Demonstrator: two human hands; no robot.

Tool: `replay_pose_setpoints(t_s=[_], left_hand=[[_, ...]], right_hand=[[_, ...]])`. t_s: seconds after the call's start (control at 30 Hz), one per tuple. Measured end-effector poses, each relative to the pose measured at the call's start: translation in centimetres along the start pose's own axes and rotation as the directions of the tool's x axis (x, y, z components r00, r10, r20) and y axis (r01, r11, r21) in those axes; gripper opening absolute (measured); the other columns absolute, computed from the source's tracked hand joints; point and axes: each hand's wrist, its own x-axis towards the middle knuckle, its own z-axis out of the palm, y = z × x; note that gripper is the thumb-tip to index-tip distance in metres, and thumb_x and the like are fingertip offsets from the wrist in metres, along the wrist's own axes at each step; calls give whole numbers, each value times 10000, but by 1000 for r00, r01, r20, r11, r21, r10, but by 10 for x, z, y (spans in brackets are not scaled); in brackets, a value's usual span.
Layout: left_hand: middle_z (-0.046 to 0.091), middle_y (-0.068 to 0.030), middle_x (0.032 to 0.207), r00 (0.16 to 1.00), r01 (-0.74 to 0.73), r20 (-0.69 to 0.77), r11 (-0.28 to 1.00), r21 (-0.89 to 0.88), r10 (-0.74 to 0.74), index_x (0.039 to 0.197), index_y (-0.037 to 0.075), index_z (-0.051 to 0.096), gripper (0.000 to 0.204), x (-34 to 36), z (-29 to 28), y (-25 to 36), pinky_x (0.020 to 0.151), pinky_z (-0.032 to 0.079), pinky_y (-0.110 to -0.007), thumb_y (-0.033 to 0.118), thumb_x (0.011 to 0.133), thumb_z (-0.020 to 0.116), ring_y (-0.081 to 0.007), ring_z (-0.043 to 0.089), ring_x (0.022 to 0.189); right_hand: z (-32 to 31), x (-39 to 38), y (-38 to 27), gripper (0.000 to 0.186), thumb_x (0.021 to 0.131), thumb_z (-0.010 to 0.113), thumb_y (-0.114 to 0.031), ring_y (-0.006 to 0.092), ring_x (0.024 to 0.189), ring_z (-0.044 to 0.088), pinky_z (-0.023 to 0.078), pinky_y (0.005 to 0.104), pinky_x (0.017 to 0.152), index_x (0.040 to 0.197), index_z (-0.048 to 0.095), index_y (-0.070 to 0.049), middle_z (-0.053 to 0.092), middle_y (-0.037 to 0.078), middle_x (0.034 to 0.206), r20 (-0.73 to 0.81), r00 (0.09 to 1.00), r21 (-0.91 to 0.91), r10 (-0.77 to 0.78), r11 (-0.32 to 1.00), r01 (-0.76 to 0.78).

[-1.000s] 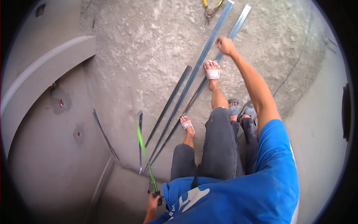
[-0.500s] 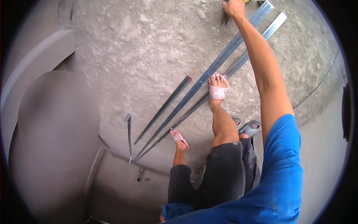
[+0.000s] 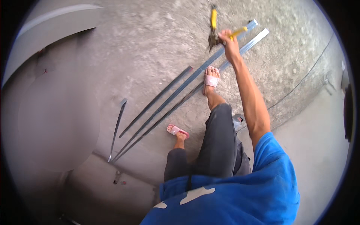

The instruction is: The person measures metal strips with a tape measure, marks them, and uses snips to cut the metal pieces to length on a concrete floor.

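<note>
My right hand (image 3: 228,39) is closed around one yellow handle of a pair of tin snips (image 3: 213,40), just above the floor. The other yellow handle swings wide, away from me, and the dark jaws sit left of my fingers. Beneath my right hand and wrist run two long metal channels, a left one (image 3: 197,73) and a right one (image 3: 245,48), lying side by side on a slant. My foot in a pink slide (image 3: 212,80) is on or beside the right channel. My left hand is out of view.
A shorter dark metal channel (image 3: 157,100) lies left of the long pair, and a small bent strip (image 3: 119,122) farther left. Another person's grey sandal (image 3: 237,120) shows behind my leg. A thin cable (image 3: 300,88) crosses the rough floor (image 3: 150,45) at right.
My right hand has come nearer with the snips, now fully in view with their handles spread. My view has shifted, and the channels appear lower and farther left.
</note>
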Motion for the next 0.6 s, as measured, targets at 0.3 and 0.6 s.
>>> replay_pose_setpoints(t_s=[0.3,0.6], left_hand=[[618,-127,1103,792,-480,191,785,-391,580,1211,39,582,472,100,45,16,772,546,-369,399,912,641,-236,633,924],[606,-117,1137,848,-200,53,410,-890,528,1218,63,584,462,196,43,-286,779,546,-380,429,936,604,-239,628,938]], right_hand=[[174,-364,-113,380,902,710,-395,93,599,553,428,302,534,789,652,-36,590,-18,686,217,971,-594,99,803,51],[303,-519,-13,276,991,602,-285,192,717,675,526,328,635,856,707,-70,707,72,782,876,427,-416,226,-96,904]])
